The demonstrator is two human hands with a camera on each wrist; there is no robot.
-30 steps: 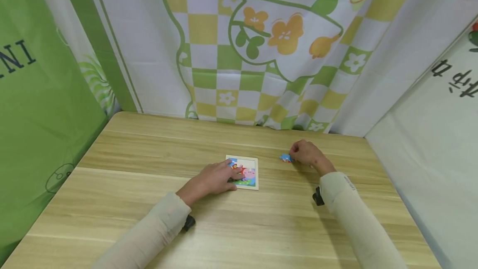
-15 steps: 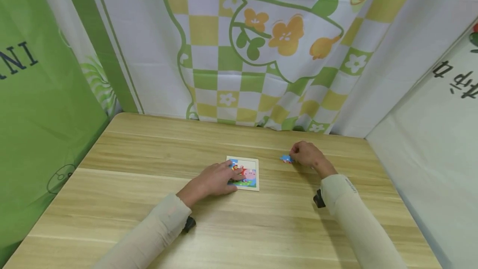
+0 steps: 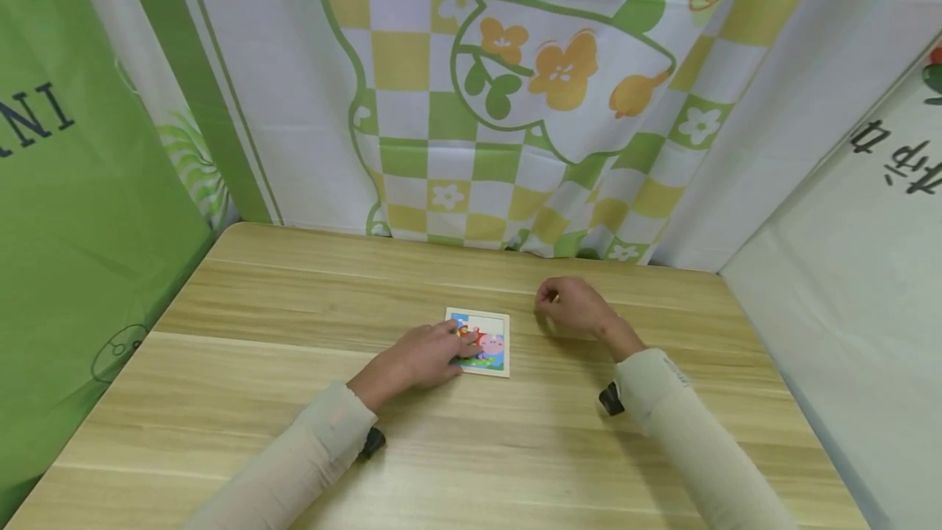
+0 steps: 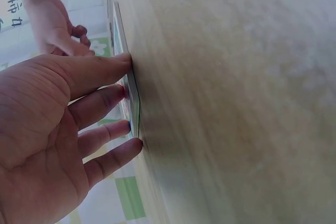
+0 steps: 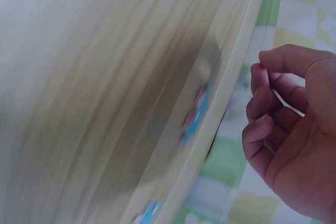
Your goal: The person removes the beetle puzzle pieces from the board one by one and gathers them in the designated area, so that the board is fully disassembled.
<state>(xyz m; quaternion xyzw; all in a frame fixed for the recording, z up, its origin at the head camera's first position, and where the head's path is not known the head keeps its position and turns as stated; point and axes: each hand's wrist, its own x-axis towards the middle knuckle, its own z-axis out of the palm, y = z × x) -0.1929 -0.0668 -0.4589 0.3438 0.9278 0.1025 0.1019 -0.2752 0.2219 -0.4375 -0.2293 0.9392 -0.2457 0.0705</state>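
A small square jigsaw puzzle (image 3: 495, 344) in a pale frame, with a pink cartoon pig on it, lies on the wooden table. Part of its upper area is bare. My left hand (image 3: 427, 352) rests spread on its left side; in the left wrist view the thumb and fingertips (image 4: 126, 125) touch the puzzle and its edge. My right hand (image 3: 577, 305) is right of the frame, above the table, fingers curled and thumb against index finger, nothing visible between them. Below it, the right wrist view shows a blue-and-red puzzle piece (image 5: 195, 116) and another blue piece (image 5: 150, 212); the head view hides both.
The wooden table (image 3: 309, 285) ends at a patterned curtain (image 3: 471, 145) behind. Green cloth (image 3: 88, 211) hangs at the left and white cloth (image 3: 854, 268) at the right. Both sleeved wrists wear black cameras.
My right hand has moved left, toward the frame, and now covers the spot where the blue piece showed. The left hand and the puzzle stay put.
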